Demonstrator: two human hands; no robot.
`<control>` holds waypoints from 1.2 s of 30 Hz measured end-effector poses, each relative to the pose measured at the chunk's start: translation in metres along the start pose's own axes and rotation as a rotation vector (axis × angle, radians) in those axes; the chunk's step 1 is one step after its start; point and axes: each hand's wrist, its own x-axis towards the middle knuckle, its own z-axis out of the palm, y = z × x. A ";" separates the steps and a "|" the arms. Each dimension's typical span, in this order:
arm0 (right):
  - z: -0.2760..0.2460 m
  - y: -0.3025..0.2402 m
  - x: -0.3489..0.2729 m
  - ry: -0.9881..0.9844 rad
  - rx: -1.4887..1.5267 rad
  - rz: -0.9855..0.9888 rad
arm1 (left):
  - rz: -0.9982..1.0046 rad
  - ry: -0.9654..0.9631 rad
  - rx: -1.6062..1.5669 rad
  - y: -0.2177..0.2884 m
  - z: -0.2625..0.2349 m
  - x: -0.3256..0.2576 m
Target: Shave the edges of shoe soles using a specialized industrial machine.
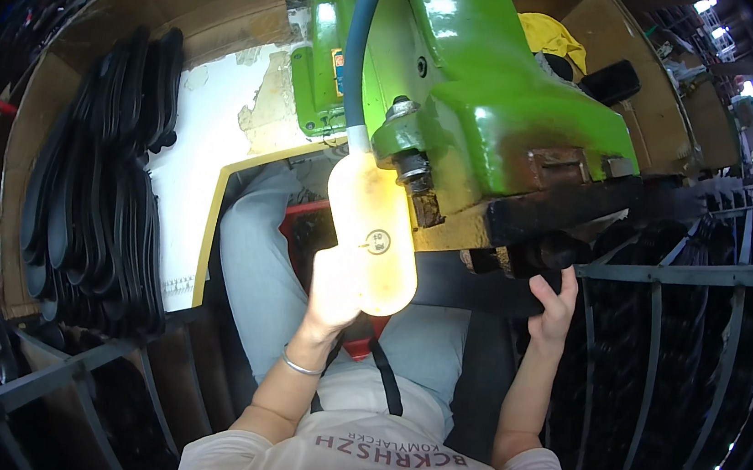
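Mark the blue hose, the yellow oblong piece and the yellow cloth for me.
Blue hose (356, 49): head view, middle of its visible length.
Yellow oblong piece (373, 216): head view, middle of its bright front face.
Yellow cloth (551, 37): head view, middle of its visible folds.

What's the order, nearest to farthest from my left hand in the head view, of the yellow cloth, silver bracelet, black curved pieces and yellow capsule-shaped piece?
From the left hand:
1. Yellow capsule-shaped piece: right at the hand.
2. Silver bracelet: below, on the same wrist.
3. Black curved pieces: off to the left.
4. Yellow cloth: upper right, beyond the green machine.
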 end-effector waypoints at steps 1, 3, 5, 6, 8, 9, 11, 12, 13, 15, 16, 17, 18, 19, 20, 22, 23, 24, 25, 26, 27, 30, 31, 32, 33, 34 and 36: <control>0.002 0.003 0.006 -0.027 -0.011 -0.015 | -0.010 0.077 -0.013 0.007 0.002 0.000; 0.019 0.003 0.010 -0.063 -0.015 -0.069 | -0.016 0.079 0.064 0.016 -0.006 0.000; 0.013 0.007 0.016 -0.070 -0.077 -0.129 | -0.028 0.081 0.170 0.020 -0.008 -0.001; 0.008 0.007 0.019 -0.078 -0.139 -0.193 | -0.012 0.079 0.313 0.027 0.000 0.001; -0.006 -0.001 0.028 -0.129 -0.143 -0.171 | 0.041 0.012 0.407 0.021 0.002 0.001; -0.012 -0.005 0.031 -0.128 -0.145 -0.170 | 0.266 0.005 0.410 0.012 0.006 0.005; -0.016 -0.008 0.036 -0.147 -0.134 -0.175 | 0.223 0.009 0.357 0.008 0.007 0.006; -0.015 -0.007 0.039 -0.147 -0.141 -0.175 | 0.178 0.008 0.304 0.006 0.008 0.006; -0.013 -0.003 0.042 -0.119 -0.088 -0.145 | 0.233 0.019 0.320 0.007 0.008 0.006; -0.010 0.004 0.049 -0.110 -0.080 -0.137 | 0.189 0.079 0.296 0.019 0.013 0.009; -0.008 0.005 0.048 -0.125 -0.050 -0.116 | 0.145 0.145 0.279 0.022 0.013 0.010; 0.001 0.007 0.047 -0.138 -0.005 -0.078 | 0.065 0.147 0.230 0.020 0.005 0.007; 0.007 0.010 0.046 -0.152 0.041 -0.039 | 0.021 0.136 0.241 0.021 -0.003 0.003; 0.008 0.016 0.047 -0.176 -0.009 -0.093 | -0.033 0.148 0.178 0.022 -0.009 0.000; 0.016 0.017 0.043 -0.198 -0.061 -0.139 | -0.086 0.161 0.114 0.029 -0.013 0.001; 0.025 0.027 0.038 -0.139 0.007 -0.094 | -0.098 0.135 0.110 0.030 -0.027 -0.002; 0.037 0.024 0.033 -0.132 0.076 -0.069 | -0.115 0.147 0.096 0.030 -0.034 -0.004; 0.043 0.026 0.029 -0.136 0.126 -0.044 | -0.131 0.160 0.082 0.029 -0.041 -0.007; 0.045 0.029 0.026 -0.190 0.066 -0.035 | -0.134 0.192 0.061 0.028 -0.046 -0.010; 0.044 0.032 0.023 -0.242 0.005 -0.027 | -0.129 0.218 0.006 0.028 -0.049 -0.011; 0.044 0.035 0.021 -0.300 0.008 -0.002 | -0.155 0.226 0.020 0.027 -0.055 -0.015; 0.050 0.046 0.017 -0.227 -0.125 -0.155 | -0.178 0.234 0.027 0.026 -0.068 -0.025; 0.048 0.042 0.016 -0.225 -0.157 -0.178 | -0.164 0.214 0.109 0.025 -0.066 -0.028; 0.050 0.033 0.016 -0.233 -0.185 -0.199 | -0.147 0.204 0.195 0.027 -0.063 -0.030; 0.044 0.028 0.019 -0.173 -0.248 -0.182 | -0.103 0.183 0.257 0.031 -0.050 -0.027; 0.022 0.029 0.024 -0.187 -0.242 -0.165 | -0.030 0.178 0.271 0.025 -0.037 -0.024; 0.014 0.014 0.030 -0.081 -0.118 -0.235 | 0.090 0.185 0.282 0.023 -0.005 -0.013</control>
